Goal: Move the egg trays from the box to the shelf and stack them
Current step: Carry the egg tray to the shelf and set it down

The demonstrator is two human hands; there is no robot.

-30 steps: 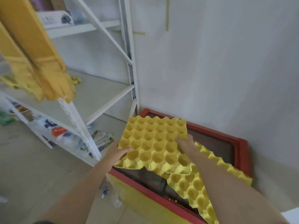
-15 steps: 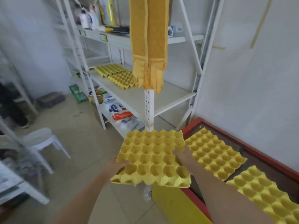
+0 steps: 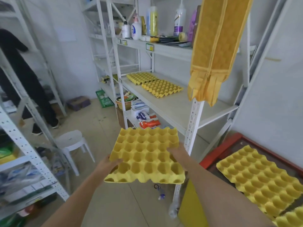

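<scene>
I hold a yellow egg tray [image 3: 146, 154] flat in front of me, over the floor. My left hand [image 3: 107, 164] grips its left edge and my right hand [image 3: 177, 153] grips its right edge. To the lower right stands the red-rimmed box [image 3: 219, 147], with more yellow egg trays [image 3: 260, 179] lying in it. On the middle board of the white shelf [image 3: 177, 108] ahead lie two yellow egg trays side by side, one nearer [image 3: 162, 88] and one farther left [image 3: 141, 77].
A yellow cloth [image 3: 211, 51] hangs over the shelf's front right post. Bottles stand on the upper board, packets on the lowest one. A white stool [image 3: 72, 141] sits on the floor to the left, beside another white rack [image 3: 29, 149]. A person in black stands far left.
The view has swung left from the box towards the shelf. The tray in both hands has left the box and now hangs over the floor in front of the shelf.
</scene>
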